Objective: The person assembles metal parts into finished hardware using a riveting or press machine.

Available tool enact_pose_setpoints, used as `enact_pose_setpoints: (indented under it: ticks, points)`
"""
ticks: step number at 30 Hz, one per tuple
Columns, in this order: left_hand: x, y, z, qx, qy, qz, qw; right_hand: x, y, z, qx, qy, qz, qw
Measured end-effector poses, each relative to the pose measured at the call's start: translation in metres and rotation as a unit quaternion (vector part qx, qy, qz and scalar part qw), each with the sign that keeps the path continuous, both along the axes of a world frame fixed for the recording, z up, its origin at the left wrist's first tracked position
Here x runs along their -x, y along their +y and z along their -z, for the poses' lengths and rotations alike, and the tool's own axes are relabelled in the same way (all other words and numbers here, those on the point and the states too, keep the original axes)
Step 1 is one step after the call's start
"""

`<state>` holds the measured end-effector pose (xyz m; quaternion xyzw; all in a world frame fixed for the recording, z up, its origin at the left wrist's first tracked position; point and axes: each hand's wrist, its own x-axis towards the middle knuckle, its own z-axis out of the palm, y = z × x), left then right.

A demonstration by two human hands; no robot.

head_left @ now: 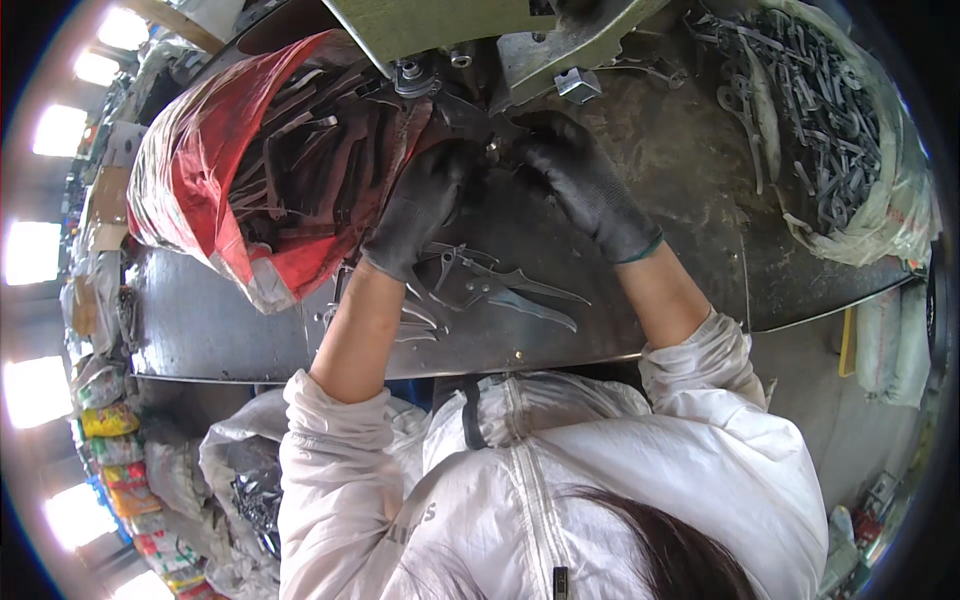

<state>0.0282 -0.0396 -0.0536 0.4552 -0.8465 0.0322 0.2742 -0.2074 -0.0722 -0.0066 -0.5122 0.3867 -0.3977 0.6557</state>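
Both of my hands wear dark work gloves and meet under the machine's front. My left hand (432,192) is closed, its fingertips turned in toward a small shiny metal piece (492,150). From the other side my right hand (585,180) reaches the same spot with fingers bent inward. Most of whatever they grip is hidden by the gloves and shadow. Nearer to me, beside my left wrist, several metal plier-like tools (490,288) with spread handles lie on the dark metal table (600,345).
An open red-lined sack (215,190) of dark, flat metal parts lies at the left. At the right stands a pale bag (890,215) full of grey metal pieces. The green machine (440,30) overhangs the far side, with a small metal block (577,86) below it.
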Motion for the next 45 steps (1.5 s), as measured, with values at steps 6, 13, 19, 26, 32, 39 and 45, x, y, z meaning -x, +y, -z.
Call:
enact_pose_setpoints:
  ticks: [6,13,19,26,32,39,45]
  points:
    - [0.006,-0.015,0.016,-0.270,0.157,0.001,0.950,-0.003,-0.011,0.030,0.014,0.085,-0.011,0.996]
    - [0.007,-0.025,-0.056,-0.188,-0.034,-0.334,0.923,0.013,-0.021,0.036,-0.059,0.126,0.025,0.990]
    - [-0.150,-0.006,0.004,-0.113,-0.178,-0.359,0.909,-0.016,-0.006,0.028,-0.024,0.078,-0.035,0.996]
    - [-0.135,0.004,-0.042,-0.091,-0.150,-0.314,0.933,-0.009,0.008,-0.003,-0.005,0.051,-0.021,0.998]
    - [-0.093,0.029,-0.081,-0.467,0.530,-0.217,0.674,-0.002,0.007,0.005,0.023,0.101,-0.017,0.994]
    - [-0.060,0.050,-0.087,-0.184,0.206,-0.094,0.957,0.001,-0.004,0.021,-0.057,0.136,-0.040,0.988]
    - [-0.017,0.045,-0.105,-0.550,0.285,-0.072,0.781,0.000,0.001,0.031,-0.049,0.097,-0.018,0.994]
